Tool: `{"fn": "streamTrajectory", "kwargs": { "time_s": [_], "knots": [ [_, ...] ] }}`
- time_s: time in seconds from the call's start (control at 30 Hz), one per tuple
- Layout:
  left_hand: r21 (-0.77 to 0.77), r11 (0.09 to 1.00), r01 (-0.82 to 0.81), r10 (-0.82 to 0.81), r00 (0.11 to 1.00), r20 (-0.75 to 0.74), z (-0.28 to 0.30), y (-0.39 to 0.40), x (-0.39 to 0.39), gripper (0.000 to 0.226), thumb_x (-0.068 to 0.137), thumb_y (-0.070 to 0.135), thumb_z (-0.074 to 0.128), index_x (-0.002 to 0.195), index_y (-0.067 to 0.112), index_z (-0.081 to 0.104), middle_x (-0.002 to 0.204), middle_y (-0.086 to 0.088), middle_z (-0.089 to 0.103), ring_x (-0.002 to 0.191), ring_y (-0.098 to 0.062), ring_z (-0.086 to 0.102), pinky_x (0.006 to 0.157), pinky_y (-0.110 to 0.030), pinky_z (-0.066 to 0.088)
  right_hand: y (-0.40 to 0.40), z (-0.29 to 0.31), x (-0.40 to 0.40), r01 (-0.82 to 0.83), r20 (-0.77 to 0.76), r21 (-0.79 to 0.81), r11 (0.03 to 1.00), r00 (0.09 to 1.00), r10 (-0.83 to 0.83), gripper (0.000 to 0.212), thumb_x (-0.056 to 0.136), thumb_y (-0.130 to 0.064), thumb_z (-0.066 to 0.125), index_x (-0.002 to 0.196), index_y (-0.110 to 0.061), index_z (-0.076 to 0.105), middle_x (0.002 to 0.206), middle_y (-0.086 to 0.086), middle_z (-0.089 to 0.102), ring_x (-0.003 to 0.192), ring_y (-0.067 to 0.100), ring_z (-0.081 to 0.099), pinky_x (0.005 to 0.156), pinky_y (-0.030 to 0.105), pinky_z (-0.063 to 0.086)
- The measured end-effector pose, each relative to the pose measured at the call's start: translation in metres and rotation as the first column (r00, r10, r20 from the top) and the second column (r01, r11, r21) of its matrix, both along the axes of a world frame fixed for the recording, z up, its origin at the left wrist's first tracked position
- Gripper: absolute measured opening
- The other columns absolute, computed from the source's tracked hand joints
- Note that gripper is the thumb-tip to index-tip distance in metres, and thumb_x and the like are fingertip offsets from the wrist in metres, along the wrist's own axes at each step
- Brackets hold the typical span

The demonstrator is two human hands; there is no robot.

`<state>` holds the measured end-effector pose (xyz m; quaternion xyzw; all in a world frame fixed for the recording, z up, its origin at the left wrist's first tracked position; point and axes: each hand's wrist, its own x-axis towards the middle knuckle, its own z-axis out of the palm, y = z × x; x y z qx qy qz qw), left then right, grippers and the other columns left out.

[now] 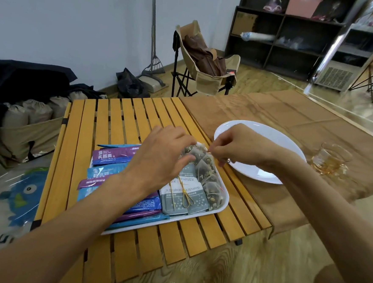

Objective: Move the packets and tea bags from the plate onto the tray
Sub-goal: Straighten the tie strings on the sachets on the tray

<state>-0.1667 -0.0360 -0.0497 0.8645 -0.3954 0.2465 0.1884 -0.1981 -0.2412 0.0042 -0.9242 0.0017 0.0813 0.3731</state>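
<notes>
A white tray [225, 199] lies on the slatted wooden table. It holds blue and purple stick packets [111, 156] on its left side, grey sachets [177, 193] in the middle and several mesh tea bags [209, 178] along its right side. My left hand [162, 157] hovers over the far part of the tray, fingers touching a tea bag at the far corner. My right hand [238, 145] pinches a thin tea bag string at the tray's far right corner. The white plate [289, 144] to the right shows nothing on it.
A glass cup [332, 160] of amber tea stands right of the plate on a brown cloth [271, 112]. A folding chair [206, 61] stands beyond the table and a dark shelf unit [283, 33] is at the back right. Bags sit on the floor at left.
</notes>
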Motion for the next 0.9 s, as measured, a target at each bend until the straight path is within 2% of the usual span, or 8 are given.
{"fn": "streamTrajectory", "kwargs": {
  "time_s": [0.13, 0.23, 0.3, 0.4, 0.57, 0.67, 0.83, 0.9],
  "knots": [
    [0.041, 0.995, 0.086, -0.087, 0.995, 0.037, -0.001, -0.002, -0.007, 0.019, 0.086, 0.03, 0.068, 0.101, 0.018, 0.068, 0.091, 0.003, 0.062, 0.087, -0.014, 0.054, 0.077, -0.03, 0.041, 0.018, 0.005, -0.009, -0.114, -0.041, 0.023, 0.993, 0.993, 0.115, 0.012, 0.082, -0.006, 0.066, 0.08, -0.005, 0.078, 0.068, 0.007, 0.072, 0.062, 0.008, 0.066, 0.058, 0.014, 0.047],
    [0.005, 0.999, 0.047, -0.047, 0.998, -0.03, -0.002, -0.001, -0.008, 0.011, 0.09, 0.028, 0.064, 0.092, 0.019, 0.069, 0.085, 0.005, 0.061, 0.081, -0.013, 0.052, 0.077, -0.033, 0.045, 0.015, 0.006, -0.01, -0.085, 0.014, 0.089, 0.992, 0.996, 0.084, 0.015, 0.088, -0.011, 0.067, 0.087, 0.001, 0.076, 0.074, 0.013, 0.074, 0.066, 0.013, 0.069, 0.058, 0.019, 0.048],
    [-0.143, 0.988, -0.051, 0.012, 0.966, -0.258, -0.002, -0.002, -0.009, 0.008, 0.091, 0.027, 0.066, 0.088, 0.022, 0.071, 0.082, 0.008, 0.063, 0.078, -0.01, 0.055, 0.076, -0.034, 0.05, 0.012, 0.004, -0.006, -0.002, 0.05, 0.206, 0.979, 0.999, -0.009, 0.025, 0.095, -0.022, 0.063, 0.091, 0.001, 0.073, 0.08, 0.015, 0.075, 0.073, 0.023, 0.073, 0.061, 0.024, 0.048],
    [-0.405, 0.872, -0.274, -0.067, 0.753, -0.654, 0.004, -0.005, -0.008, 0.007, 0.088, 0.023, 0.071, 0.082, 0.024, 0.074, 0.075, 0.006, 0.069, 0.071, -0.009, 0.063, 0.069, -0.028, 0.054, 0.011, -0.005, -0.002, 0.12, 0.003, 0.322, 0.939, 0.992, -0.128, 0.04, 0.102, -0.033, 0.053, 0.093, 0.002, 0.07, 0.079, 0.013, 0.073, 0.068, 0.024, 0.07, 0.06, 0.027, 0.045],
    [-0.477, 0.749, -0.461, -0.167, 0.565, -0.808, 0.004, -0.007, -0.006, 0.005, 0.086, 0.021, 0.073, 0.083, 0.017, 0.074, 0.079, -0.007, 0.071, 0.066, -0.009, 0.063, 0.061, -0.022, 0.048, 0.026, -0.029, -0.009, -0.022, -0.003, 0.113, 0.993, 1.0, 0.023, 0.029, 0.094, -0.026, 0.066, 0.086, 0.0, 0.074, 0.076, 0.011, 0.073, 0.058, 0.01, 0.064, 0.054, 0.016, 0.048],
    [-0.476, 0.702, -0.53, -0.206, 0.489, -0.848, 0.002, -0.013, -0.006, 0.004, 0.085, 0.016, 0.074, 0.084, 0.013, 0.072, 0.078, -0.007, 0.072, 0.062, -0.007, 0.067, 0.058, -0.022, 0.042, 0.037, -0.044, -0.01, -0.029, 0.007, 0.068, 0.997, 1.0, 0.029, 0.025, 0.087, -0.027, 0.074, 0.081, -0.003, 0.076, 0.072, 0.009, 0.071, 0.055, 0.01, 0.06, 0.058, 0.022, 0.052],
    [-0.466, 0.68, -0.566, -0.247, 0.422, -0.872, 0.001, -0.018, -0.005, 0.008, 0.085, 0.013, 0.074, 0.088, 0.006, 0.071, 0.083, -0.009, 0.074, 0.061, -0.008, 0.07, 0.056, -0.02, 0.042, 0.044, -0.053, -0.009, 0.023, 0.106, -0.032, 0.999, 0.994, -0.019, 0.022, 0.087, -0.025, 0.073, 0.074, -0.008, 0.074, 0.068, 0.006, 0.07, 0.059, 0.01, 0.058, 0.059, 0.026, 0.048],
    [-0.453, 0.702, -0.55, -0.221, 0.437, -0.872, 0.0, -0.017, -0.004, 0.008, 0.087, 0.017, 0.072, 0.089, 0.009, 0.071, 0.084, -0.007, 0.074, 0.063, -0.009, 0.069, 0.054, -0.018, 0.045, 0.043, -0.053, -0.01, 0.045, 0.115, -0.105, 0.993, 0.993, -0.032, 0.023, 0.088, -0.025, 0.073, 0.07, -0.011, 0.073, 0.066, 0.004, 0.069, 0.062, 0.012, 0.061, 0.058, 0.023, 0.047]
  ]
}}
